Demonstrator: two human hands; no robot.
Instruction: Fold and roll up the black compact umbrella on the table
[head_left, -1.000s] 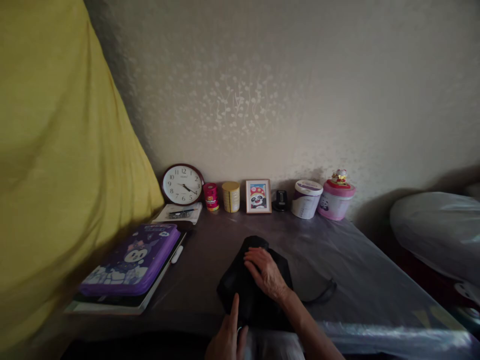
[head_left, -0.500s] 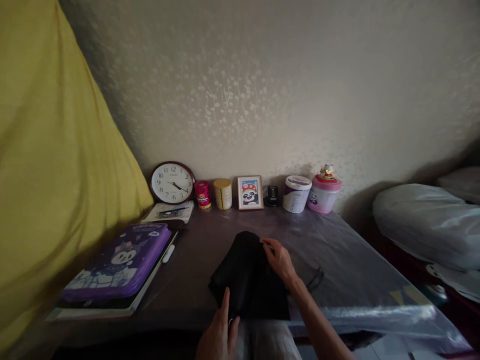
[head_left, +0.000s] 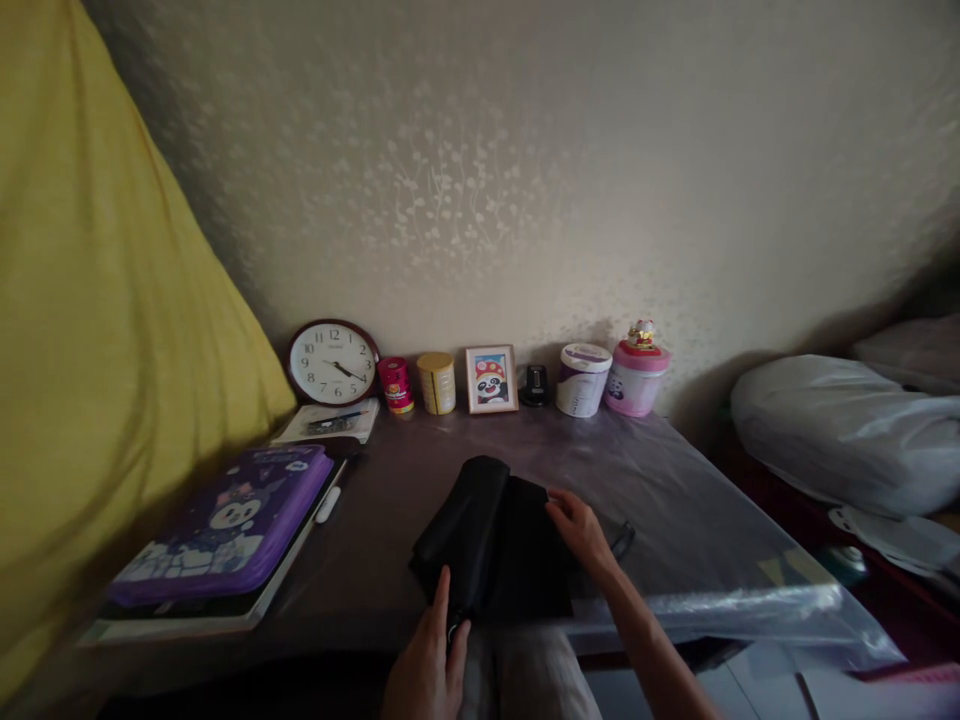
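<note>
A black folding umbrella (head_left: pixel 469 535) lies collapsed on the near part of the table, its loose fabric bunched on the left and a flap (head_left: pixel 529 555) spread flat to the right. My left hand (head_left: pixel 431 655) is closed around its near end, with the thumb and forefinger showing on either side of a small shiny end piece. The rest of that end is hidden in the palm. My right hand (head_left: pixel 581 530) pinches the upper right edge of the black flap. A thin dark cord loop (head_left: pixel 622 540) lies just beyond my right wrist.
A purple cartoon case (head_left: pixel 225 525) rests on books at left, beside a white marker (head_left: pixel 328 505). Along the wall stand a clock (head_left: pixel 334 363), tins, a picture frame (head_left: pixel 491 380) and tubs (head_left: pixel 583 382). A yellow curtain (head_left: pixel 112 350) hangs left; white bags (head_left: pixel 840 430) lie right.
My right hand has moved right relative to the umbrella, drawing the flap out from the bunched fabric. My left hand keeps its grip. The whole view has shifted slightly.
</note>
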